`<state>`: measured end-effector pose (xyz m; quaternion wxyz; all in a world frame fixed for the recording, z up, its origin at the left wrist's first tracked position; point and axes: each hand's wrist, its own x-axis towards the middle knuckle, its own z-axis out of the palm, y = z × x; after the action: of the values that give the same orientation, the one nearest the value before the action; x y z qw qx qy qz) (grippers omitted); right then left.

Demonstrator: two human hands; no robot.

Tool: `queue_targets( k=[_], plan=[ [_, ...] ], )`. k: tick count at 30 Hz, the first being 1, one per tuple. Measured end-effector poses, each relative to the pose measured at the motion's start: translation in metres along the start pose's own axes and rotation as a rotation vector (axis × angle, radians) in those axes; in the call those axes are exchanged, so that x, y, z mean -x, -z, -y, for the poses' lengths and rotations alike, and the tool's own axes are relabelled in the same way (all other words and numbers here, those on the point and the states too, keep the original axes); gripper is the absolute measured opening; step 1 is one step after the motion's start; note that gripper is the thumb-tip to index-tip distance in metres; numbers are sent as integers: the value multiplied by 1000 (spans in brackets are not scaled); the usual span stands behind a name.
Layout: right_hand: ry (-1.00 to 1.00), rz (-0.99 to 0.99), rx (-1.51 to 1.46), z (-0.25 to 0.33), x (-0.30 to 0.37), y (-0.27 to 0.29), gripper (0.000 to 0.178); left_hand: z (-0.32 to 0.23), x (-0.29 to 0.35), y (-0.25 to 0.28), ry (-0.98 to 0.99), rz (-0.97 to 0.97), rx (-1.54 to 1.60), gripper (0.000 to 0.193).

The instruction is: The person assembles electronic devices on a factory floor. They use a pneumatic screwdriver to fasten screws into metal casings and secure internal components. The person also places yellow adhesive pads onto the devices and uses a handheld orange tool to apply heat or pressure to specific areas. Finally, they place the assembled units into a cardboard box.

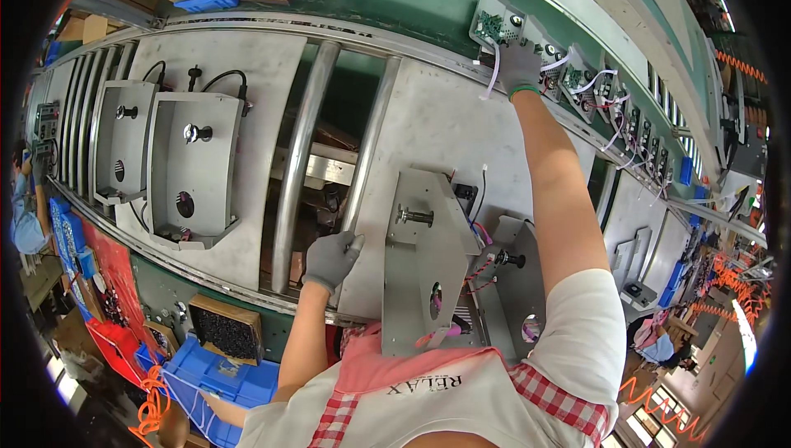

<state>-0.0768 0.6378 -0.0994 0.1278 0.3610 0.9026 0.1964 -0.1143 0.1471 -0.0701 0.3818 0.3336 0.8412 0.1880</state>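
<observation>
The roller conveyor (306, 159) runs across the whole bench, bearing a pale plate (445, 118) in front of the person. On that plate, close to the body, stands an open grey metal housing (412, 283), its tall panel upright beside a second, lower part with wires between; two similar housings (216, 184) lie farther left. The circuit-board assemblies (492, 29) line the far rail in a row. The right hand (520, 66) rests at the nearest of these (whether its fingers have closed on it, I cannot tell), while the left hand (333, 258) is curled narrow beside a roller, nothing showing in it. The step in hand looks like fetching an assembly; lifting one would call for a firm edge grip and care with its white cable (494, 73).
</observation>
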Motion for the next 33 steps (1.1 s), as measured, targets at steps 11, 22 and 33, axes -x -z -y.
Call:
queue_targets(
  k=[11, 22, 33],
  plan=[
    [244, -410, -443, -59, 23, 72, 22, 0, -18, 24, -106, -156, 23, 35],
    [597, -75, -1370, -65, 222, 274, 46, -94, -28, 70, -475, -302, 525, 65],
    [390, -286, -2039, -117, 398, 364, 63, -196, 151, 119, -776, 27, 1156, 32]
  ],
)
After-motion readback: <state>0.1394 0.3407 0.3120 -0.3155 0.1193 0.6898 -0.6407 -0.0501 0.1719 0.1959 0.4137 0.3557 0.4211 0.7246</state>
